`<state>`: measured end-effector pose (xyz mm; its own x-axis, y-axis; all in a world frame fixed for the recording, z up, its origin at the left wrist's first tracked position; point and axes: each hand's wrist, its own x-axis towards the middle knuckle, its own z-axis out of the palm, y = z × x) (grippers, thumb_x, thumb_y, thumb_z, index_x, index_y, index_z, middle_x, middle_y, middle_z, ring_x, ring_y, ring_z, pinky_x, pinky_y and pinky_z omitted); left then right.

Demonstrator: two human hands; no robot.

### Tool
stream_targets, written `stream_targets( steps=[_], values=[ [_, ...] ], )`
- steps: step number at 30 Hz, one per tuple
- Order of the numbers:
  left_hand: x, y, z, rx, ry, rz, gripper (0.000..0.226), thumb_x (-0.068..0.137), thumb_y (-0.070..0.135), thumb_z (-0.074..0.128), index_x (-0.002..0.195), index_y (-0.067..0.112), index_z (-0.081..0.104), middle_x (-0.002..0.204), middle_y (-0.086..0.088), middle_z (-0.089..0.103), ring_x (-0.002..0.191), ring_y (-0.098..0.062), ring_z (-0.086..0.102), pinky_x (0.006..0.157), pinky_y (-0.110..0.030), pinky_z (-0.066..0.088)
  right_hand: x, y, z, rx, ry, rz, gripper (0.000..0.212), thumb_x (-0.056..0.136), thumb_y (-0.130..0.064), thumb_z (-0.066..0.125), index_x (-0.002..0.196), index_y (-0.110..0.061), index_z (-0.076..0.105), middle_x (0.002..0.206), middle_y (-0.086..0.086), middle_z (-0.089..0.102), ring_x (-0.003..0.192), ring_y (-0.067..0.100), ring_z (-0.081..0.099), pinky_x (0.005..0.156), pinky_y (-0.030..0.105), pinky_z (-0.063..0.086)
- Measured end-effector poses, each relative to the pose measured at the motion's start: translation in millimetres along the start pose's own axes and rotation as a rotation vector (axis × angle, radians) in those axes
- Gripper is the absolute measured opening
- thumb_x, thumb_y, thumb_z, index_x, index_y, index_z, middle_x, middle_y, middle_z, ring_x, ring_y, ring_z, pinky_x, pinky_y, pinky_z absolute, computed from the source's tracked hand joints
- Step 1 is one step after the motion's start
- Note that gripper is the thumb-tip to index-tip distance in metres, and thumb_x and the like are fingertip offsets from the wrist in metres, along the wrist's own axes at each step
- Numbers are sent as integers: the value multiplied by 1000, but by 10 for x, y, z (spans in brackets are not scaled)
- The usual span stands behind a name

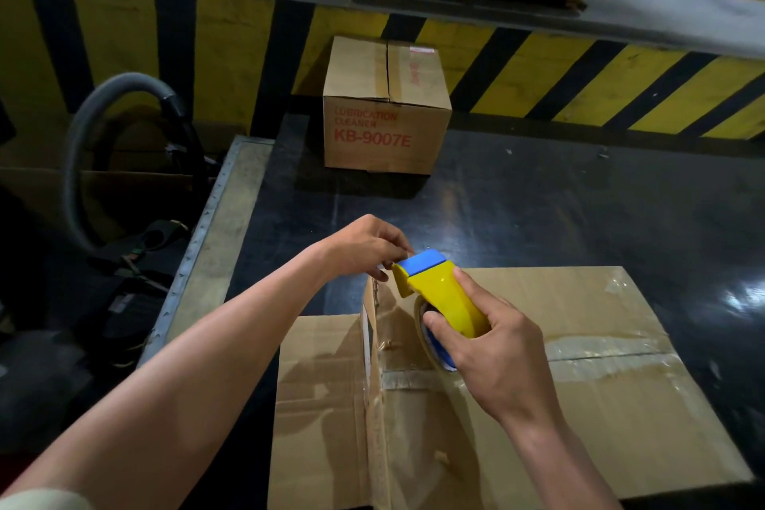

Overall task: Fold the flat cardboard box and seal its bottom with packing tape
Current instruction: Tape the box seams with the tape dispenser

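Fingers (470, 284) of the right hand (509, 356) curl round the yellow dispenser (443, 294), gripping it just above the box (538, 418). Left hand (364, 246), over the box's far left corner, pinches the dispenser's front edge. The box lies flat on the table (538, 199), with clear tape strips (600, 360) across it. A sealed carton (385, 108) stands well beyond the box.

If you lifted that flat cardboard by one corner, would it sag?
Probably bends at its creases: the cardboard lies flattened, with visible folds. Likely light, being thin sheet. It may slide on the glossy table.
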<state>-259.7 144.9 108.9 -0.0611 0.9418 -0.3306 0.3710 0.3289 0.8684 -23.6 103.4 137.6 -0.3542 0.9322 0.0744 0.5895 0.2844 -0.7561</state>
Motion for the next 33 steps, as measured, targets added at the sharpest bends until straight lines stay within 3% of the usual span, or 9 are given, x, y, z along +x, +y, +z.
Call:
stream_targets(
  steps=[3,8,12,19,23,26,29,33],
  values=[
    [61,-53,-26,-1,36,13,10,94,11,67,88,10,75,82,-4,70,76,-15,65,76,-40,61,-56,-51,-7,2,-4,36,67,79,-51,76,140,-36,54,95,-6,67,84,10,64,73,32,56],
    [152,-109,-105,81,18,1,7,90,14,74,91,8,77,71,11,70,72,-9,66,70,-33,61,-186,-110,24,-21,-18,79,67,79,-49,76,141,-35,53,94,-3,68,80,9,64,73,28,55],
    [241,-182,-237,205,66,-25,5,86,14,75,83,15,79,82,-3,75,76,-22,69,72,-44,63,-302,-201,87,-28,-67,121,62,81,-44,75,139,-31,55,86,3,69,72,11,60,57,17,47],
    [352,-232,-237,289,18,-62,10,86,14,72,80,20,79,89,0,77,89,-23,71,62,-29,61,-436,-223,200,-153,-112,150,72,83,-52,67,148,-38,40,88,-4,54,84,16,58,78,30,51],
    [443,-245,-176,247,-22,-86,13,88,9,65,84,15,76,93,-6,74,87,-26,70,59,-26,57,-430,-201,167,-153,-106,174,72,85,-52,67,149,-38,38,87,-7,51,84,15,58,78,32,53],
    [469,-174,-144,193,-80,-86,14,90,7,58,85,14,69,93,-10,67,79,-22,63,65,-32,59,-423,-203,159,-139,-109,172,73,85,-53,67,149,-38,37,89,-7,53,84,15,59,76,34,54],
    [458,-129,-136,142,-118,-102,10,95,11,60,86,15,63,90,-7,60,83,-19,57,69,-35,59,-387,-200,134,-143,-100,171,73,83,-56,67,149,-37,40,90,-8,57,81,9,57,71,26,52],
    [433,-150,-168,132,-151,-111,6,95,17,67,93,12,64,98,-10,63,88,-20,59,74,-33,57,-382,-242,96,-132,-120,178,73,83,-57,68,148,-36,42,88,-9,58,75,5,57,61,17,47]
  ],
)
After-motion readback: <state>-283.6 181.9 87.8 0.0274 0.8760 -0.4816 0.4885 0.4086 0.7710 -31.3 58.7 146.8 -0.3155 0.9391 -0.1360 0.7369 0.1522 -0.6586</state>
